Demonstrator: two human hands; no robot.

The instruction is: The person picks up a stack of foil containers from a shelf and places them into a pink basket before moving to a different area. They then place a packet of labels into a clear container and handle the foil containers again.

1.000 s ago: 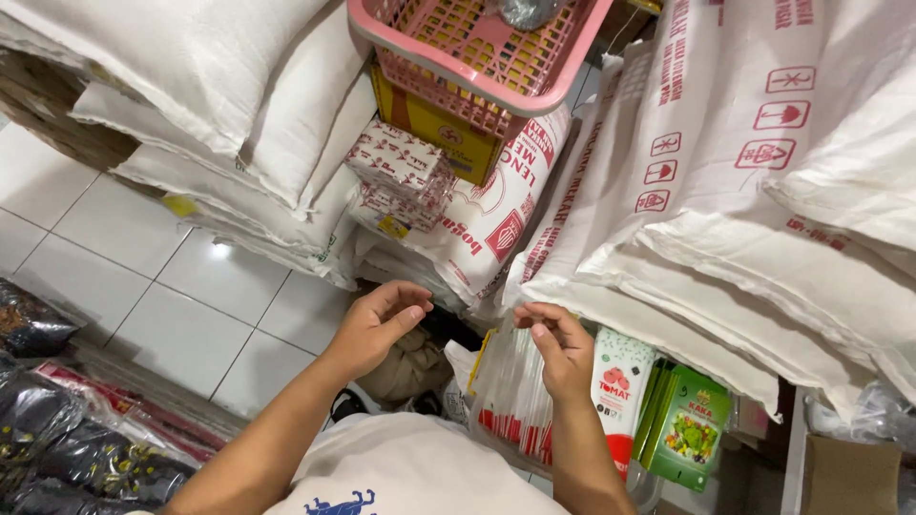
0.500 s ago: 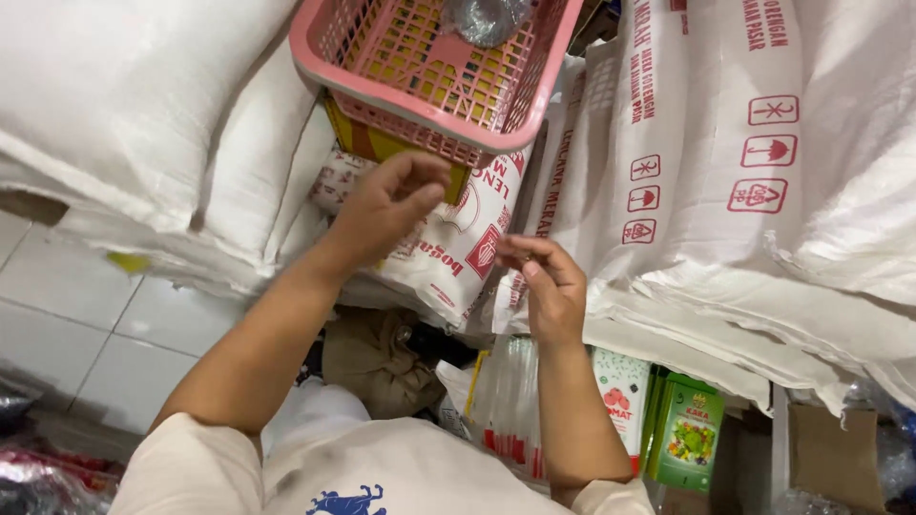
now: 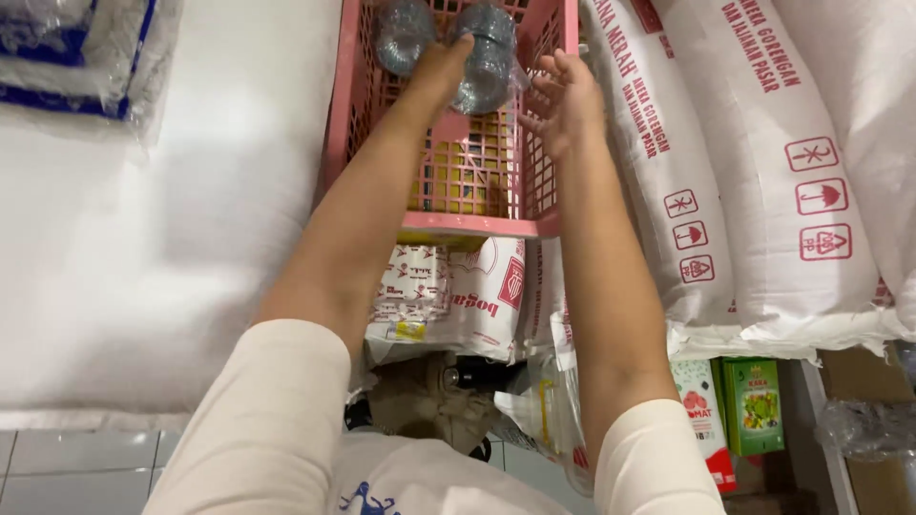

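While both arms stretch up into the pink basket (image 3: 448, 224), left hand (image 3: 441, 69) lies on the clear plastic-wrapped bundle (image 3: 482, 52) inside; can't tell if its grip is clenched round it. Right hand (image 3: 563, 100) hovers just beside w/ fingers spread, grasping nothing. Judging progress: reach made, bundle not yet lifted out. White sacks (image 3: 754, 162) lie stacked at right.

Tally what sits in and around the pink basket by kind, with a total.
Pink basket: 1
Clear plastic bottles in a bag inside it: 2 visible
White sacks with red print at right: 2
Green carton: 1
Total: 6

The left hand touches the bottles; the right hand hovers open.
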